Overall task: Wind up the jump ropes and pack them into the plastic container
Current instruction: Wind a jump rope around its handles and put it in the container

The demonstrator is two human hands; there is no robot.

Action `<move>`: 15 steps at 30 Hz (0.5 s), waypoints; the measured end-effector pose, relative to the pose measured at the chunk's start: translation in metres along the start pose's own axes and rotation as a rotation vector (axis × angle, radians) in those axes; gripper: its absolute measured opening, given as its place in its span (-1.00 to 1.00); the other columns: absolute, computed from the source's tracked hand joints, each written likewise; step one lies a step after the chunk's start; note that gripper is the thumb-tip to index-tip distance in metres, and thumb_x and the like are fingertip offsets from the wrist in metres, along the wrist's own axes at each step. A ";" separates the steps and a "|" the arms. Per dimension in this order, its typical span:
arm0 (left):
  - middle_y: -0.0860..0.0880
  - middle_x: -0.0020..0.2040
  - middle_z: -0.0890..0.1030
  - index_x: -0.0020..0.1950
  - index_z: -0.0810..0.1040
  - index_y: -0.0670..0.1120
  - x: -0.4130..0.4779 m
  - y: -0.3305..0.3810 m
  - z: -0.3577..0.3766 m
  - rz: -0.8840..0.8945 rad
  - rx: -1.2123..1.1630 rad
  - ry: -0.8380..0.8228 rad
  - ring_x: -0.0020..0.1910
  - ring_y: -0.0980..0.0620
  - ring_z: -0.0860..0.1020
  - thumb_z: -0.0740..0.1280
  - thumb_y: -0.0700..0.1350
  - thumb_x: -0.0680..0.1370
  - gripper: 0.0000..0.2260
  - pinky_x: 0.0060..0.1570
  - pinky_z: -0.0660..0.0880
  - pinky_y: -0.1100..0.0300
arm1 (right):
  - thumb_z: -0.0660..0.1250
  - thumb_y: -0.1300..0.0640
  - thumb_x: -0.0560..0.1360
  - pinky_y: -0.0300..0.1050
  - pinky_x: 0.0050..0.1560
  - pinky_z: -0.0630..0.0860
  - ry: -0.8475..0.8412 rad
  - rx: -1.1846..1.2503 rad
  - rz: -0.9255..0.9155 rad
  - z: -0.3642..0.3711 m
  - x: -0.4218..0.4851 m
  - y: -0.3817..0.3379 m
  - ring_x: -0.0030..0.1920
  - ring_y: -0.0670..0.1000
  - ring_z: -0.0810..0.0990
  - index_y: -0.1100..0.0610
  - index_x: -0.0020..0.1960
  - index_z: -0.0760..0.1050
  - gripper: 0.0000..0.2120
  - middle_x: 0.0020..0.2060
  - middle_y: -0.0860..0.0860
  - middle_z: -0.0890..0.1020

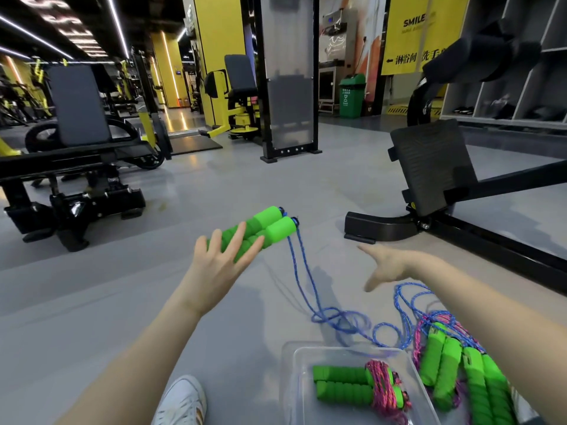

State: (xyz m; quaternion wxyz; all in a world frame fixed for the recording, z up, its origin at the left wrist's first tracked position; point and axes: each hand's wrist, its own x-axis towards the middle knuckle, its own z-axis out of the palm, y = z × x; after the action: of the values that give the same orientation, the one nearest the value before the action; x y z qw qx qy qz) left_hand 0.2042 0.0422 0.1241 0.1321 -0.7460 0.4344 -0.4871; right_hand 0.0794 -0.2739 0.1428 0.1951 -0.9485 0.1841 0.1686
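Grey gym floor [92, 302] is carrying everything, with black weight machines [76, 179] standing around. Left hand [219, 262] is reaching forward, fingers [245, 253] straight and spread, lying against two green foam jump-rope handles [267, 228] set side by side. Their blue braided rope [306, 280] is trailing back into a loose tangle just beyond the clear plastic container [299, 391]. Right hand [389, 265] is hovering open, holding nothing. A wound pink-roped green-handled bundle [352, 386] is lying inside the container; more green-handled ropes [460, 378] are lying just right of it.
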 end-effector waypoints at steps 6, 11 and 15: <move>-0.24 0.35 0.34 0.45 0.23 -0.02 0.024 0.030 -0.010 0.145 -0.058 0.111 -0.09 -0.23 0.49 -0.12 -0.29 0.56 -0.52 -0.22 0.41 0.03 | 0.52 0.18 0.32 -0.02 0.43 0.23 0.087 0.849 -0.356 0.025 -0.001 -0.039 0.42 -0.06 0.29 0.01 0.45 0.23 -0.21 0.38 -0.05 0.39; -0.22 0.37 0.33 0.44 0.25 0.00 0.038 0.050 -0.012 0.119 -0.158 0.160 -0.08 -0.21 0.46 0.36 -0.20 0.44 -0.40 -0.20 0.35 0.03 | 0.27 0.23 0.54 -0.12 0.28 0.39 0.292 1.106 -0.397 0.036 -0.002 -0.049 0.11 -0.03 0.57 0.20 0.18 0.49 -0.78 0.05 0.03 0.64; -0.21 0.37 0.32 0.44 0.25 -0.01 0.041 0.055 -0.014 0.139 -0.163 0.160 -0.11 -0.21 0.48 0.32 -0.26 0.41 -0.38 -0.23 0.38 0.05 | 0.03 0.23 0.62 -0.14 -0.21 0.53 0.342 1.135 -0.265 0.044 -0.005 -0.057 -0.51 -0.02 0.52 0.16 -0.15 0.32 -0.80 -0.39 0.06 0.42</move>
State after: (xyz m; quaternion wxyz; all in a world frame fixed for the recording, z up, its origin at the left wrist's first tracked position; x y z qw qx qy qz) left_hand 0.1695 -0.0188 0.1216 0.0692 -0.6813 0.5323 -0.4977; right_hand 0.0880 -0.2049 0.1238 0.6574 -0.7249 0.1542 -0.1363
